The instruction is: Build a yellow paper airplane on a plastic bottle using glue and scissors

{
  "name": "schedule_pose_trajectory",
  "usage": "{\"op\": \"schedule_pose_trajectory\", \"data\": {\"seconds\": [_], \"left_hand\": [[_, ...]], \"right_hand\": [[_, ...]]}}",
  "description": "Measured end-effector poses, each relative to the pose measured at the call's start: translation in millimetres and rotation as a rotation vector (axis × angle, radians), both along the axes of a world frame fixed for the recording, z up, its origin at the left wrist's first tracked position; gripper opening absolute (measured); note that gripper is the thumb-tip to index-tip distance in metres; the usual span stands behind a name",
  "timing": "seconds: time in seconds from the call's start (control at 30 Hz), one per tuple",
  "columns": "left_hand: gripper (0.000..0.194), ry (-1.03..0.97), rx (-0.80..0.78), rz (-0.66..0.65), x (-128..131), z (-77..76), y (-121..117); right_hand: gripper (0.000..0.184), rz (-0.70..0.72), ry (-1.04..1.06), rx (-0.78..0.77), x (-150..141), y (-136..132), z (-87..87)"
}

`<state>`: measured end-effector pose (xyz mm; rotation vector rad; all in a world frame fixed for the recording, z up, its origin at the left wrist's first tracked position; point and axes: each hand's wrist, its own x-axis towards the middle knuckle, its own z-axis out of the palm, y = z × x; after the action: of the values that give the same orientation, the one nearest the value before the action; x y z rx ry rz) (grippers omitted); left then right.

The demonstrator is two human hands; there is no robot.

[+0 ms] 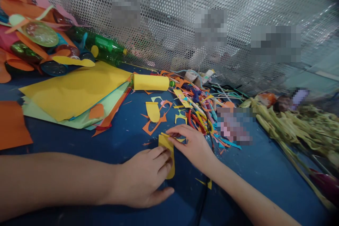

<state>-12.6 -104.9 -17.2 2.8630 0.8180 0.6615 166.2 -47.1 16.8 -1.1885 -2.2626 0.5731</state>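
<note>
A narrow yellow paper piece with one rounded end lies on the blue table. My left hand rests over its middle, fingers stretched onto the paper and thumb spread away to the side. At its straight far end, my right hand pinches the folded edge between thumb and fingers. A similar yellow piece with a rounded end lies beyond the hands, among orange cut-outs. Farther back, a green bottle wrapped in yellow paper lies on its side.
Stacked coloured paper and an orange sheet lie left, below decorated bottles. Paper scraps, scissors and a blue glue gun clutter the back right. A black cord crosses the table. Dried husks lie right.
</note>
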Motion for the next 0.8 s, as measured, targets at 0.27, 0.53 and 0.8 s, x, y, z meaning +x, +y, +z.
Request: {"op": "schedule_pose_trajectory", "data": {"seconds": [0.27,0.53,0.8], "left_hand": [[0.044,-0.002,0.032,0.009,0.3,0.9,0.5],[0.044,0.013,0.015,0.005,-0.4,-0.2,-0.2],[0.045,0.027,0.004,0.003,-0.1,1.7,1.2]], "right_hand": [[0.010,0.005,0.039,-0.031,2.6,4.3,1.1],[0.009,-0.034,-0.010,-0.050,0.3,2.2,-1.1],[0.013,-0.045,-0.063,-0.033,-5.8,0.7,1.5]]}}
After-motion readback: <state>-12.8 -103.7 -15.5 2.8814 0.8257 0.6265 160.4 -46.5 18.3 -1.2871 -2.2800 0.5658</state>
